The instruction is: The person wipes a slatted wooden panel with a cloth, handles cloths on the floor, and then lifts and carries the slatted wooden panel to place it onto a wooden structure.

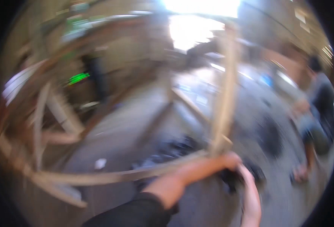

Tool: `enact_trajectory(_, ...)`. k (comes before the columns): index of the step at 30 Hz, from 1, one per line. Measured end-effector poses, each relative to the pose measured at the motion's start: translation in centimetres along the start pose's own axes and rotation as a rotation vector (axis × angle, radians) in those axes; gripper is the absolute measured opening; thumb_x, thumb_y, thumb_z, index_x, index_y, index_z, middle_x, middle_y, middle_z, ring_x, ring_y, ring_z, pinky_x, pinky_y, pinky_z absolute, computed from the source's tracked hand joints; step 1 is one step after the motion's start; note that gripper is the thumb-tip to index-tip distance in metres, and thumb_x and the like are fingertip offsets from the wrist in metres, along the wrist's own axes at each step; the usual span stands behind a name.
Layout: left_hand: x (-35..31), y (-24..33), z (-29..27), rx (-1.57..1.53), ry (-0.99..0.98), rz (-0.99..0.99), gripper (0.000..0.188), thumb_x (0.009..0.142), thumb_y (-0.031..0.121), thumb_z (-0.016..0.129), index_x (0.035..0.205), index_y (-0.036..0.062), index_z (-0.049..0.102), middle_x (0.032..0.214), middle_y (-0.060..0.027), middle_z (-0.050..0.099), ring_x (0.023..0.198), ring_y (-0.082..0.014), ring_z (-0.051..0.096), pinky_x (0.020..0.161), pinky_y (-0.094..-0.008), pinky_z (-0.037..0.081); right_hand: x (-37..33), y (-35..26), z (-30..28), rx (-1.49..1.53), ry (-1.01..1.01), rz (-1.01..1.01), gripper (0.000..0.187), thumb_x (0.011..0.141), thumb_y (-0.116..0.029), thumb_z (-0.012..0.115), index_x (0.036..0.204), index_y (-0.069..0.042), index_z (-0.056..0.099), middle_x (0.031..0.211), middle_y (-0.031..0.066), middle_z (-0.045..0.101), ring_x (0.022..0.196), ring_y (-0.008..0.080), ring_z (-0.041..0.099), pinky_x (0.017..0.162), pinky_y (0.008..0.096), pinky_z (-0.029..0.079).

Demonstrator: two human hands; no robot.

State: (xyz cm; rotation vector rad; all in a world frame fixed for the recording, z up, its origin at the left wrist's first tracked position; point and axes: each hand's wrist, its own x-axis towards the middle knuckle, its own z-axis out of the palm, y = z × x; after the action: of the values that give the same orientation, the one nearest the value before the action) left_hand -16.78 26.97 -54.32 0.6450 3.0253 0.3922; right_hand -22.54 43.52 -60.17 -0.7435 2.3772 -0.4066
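Note:
Motion blur smears most of the picture. A wooden frame [118, 178] of light-coloured bars stretches from the far left to the middle. Its upright post [227, 83] rises tall in front of the bright window. My left hand [230, 160] reaches across to the corner where the post meets the low rail, and seems to touch the wood there. Close beside it is my right hand [245, 172], its forearm coming up from the lower edge. The fingers of both hands are too blurred to read. A dark thing [230, 181] shows just below them, its kind unclear.
At the right a person [322, 94] crouches, one hand low near the floor. Another person [21, 79], partly hidden by frame bars, is at the left. A dark pile [174, 147] lies behind the rail. A small white scrap [100, 163] is on the floor.

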Motion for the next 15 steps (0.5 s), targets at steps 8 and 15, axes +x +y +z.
enact_trajectory(8, -3.7, -8.2, -3.2, 0.022, 0.012, -0.183, 0.036, 0.065, 0.004, 0.053, 0.100, -0.0005, 0.062, 0.096, -0.0239, 0.061, 0.099, -0.0377, 0.055, 0.087, -0.0420, 0.045, 4.5, -7.3, -0.7, -0.106, 0.084, -0.178, 0.023, 0.068, -0.022, 0.064, 0.087, -0.009, 0.070, 0.090, 0.0132, 0.067, 0.083, 0.0280, 0.064, 0.071, 0.0372, 0.050)
enact_trajectory(15, -0.3, -3.4, -1.5, -0.019, -0.115, -0.110, 0.057, 0.055, 0.002, 0.055, 0.112, -0.0002, 0.057, 0.107, -0.0242, 0.057, 0.107, -0.0379, 0.050, 0.096, -0.0388, 0.041, 3.6, -1.0, 2.0, 0.066, 0.269, -0.205, 0.019, 0.064, -0.020, 0.067, 0.079, -0.007, 0.069, 0.078, 0.0127, 0.067, 0.074, 0.0279, 0.064, 0.062, 0.0372, 0.050)
